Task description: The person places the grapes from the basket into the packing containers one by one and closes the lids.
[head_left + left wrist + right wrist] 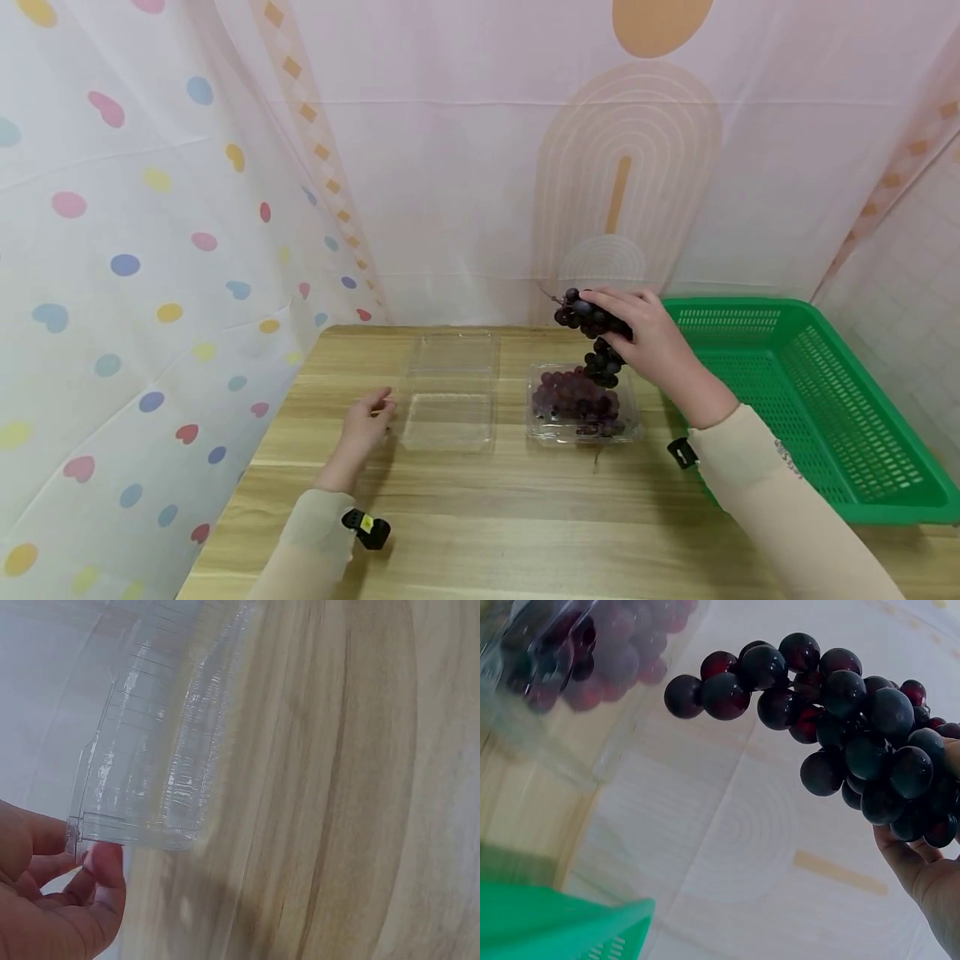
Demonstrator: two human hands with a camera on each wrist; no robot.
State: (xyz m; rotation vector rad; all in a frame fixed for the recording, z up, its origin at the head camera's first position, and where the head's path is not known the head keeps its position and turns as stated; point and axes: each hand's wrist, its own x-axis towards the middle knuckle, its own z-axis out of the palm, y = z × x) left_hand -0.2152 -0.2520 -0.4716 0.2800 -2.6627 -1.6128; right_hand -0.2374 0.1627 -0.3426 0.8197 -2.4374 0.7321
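Observation:
My right hand (651,335) holds a bunch of dark grapes (870,742) by its upper part, with a thin stem sticking out to the left. The bunch's lower end hangs above a clear plastic box (536,429) filled with reddish-purple grapes (573,396). To the left lies a second clear plastic box (450,421), its lid (453,354) folded back, with no fruit visible inside. The fingers and thumb of my left hand (366,429) pinch this box at a corner of its rim, as the left wrist view shows.
A green plastic basket (825,510) with slotted walls stands at the right, beside my right forearm. The wooden table (480,517) ends at a patterned curtain (465,167) behind. A small stem piece (597,457) lies before the filled box.

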